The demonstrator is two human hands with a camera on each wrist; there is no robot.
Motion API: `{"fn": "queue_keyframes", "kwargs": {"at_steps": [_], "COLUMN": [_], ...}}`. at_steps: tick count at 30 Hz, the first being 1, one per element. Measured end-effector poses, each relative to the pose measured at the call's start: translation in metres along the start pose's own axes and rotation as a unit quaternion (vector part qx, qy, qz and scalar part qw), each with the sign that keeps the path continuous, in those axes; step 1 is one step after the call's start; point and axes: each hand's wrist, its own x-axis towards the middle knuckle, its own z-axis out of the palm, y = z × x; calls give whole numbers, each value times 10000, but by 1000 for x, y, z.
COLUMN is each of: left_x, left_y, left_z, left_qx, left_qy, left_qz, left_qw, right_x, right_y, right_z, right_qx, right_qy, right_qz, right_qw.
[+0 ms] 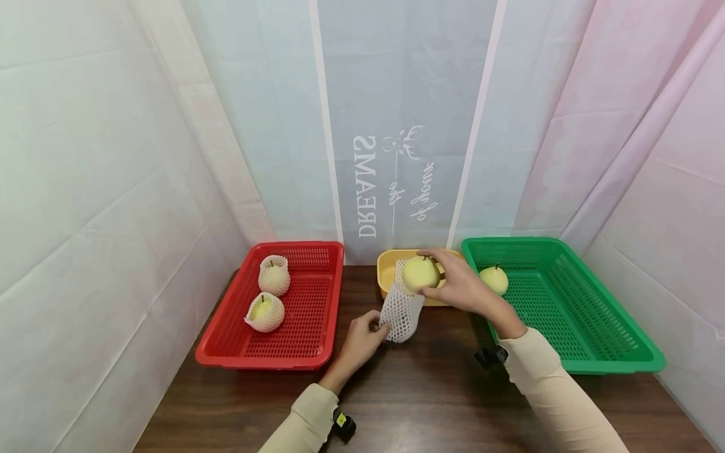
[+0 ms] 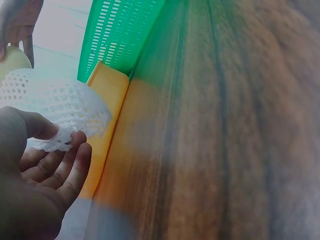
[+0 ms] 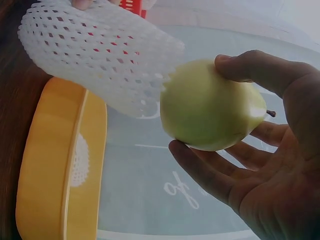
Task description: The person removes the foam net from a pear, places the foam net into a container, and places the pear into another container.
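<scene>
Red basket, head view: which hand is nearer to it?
Left. The left hand, pinching the foam net, is just right of the red basket; the right hand, holding a pear, is farther right, near the green basket.

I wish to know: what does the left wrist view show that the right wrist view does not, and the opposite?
Only the left wrist view shows the green slotted plastic basket and the palm of the left hand. Only the right wrist view shows part of the red slotted plastic basket, the stem of the round yellow-green pear, white cursive lettering, and white foam netting inside the yellow plastic tray. Both show that tray, the pear, the white foam-net sleeve, the right hand, left fingers, and the brown table.
</scene>
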Motion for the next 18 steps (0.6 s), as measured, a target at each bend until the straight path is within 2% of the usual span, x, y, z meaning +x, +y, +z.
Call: {"fn": "queue_keyframes", "kwargs": {"at_steps": [7,18], "left_x": [2,5], "left_y": [4,9], "left_z": [0,2], "left_qx": [-293,-345], "left_qy": [183,568], "left_qz": [13,-164], "left_qw": [9994,9977], "right_x": [-2,-5], "right_y": [2,8], "right_z": [-6,-12], "right_qx": [63,319], "right_qy": [28,-11], "right_qz": [240,553], "right_qw": [9997,9980]}}
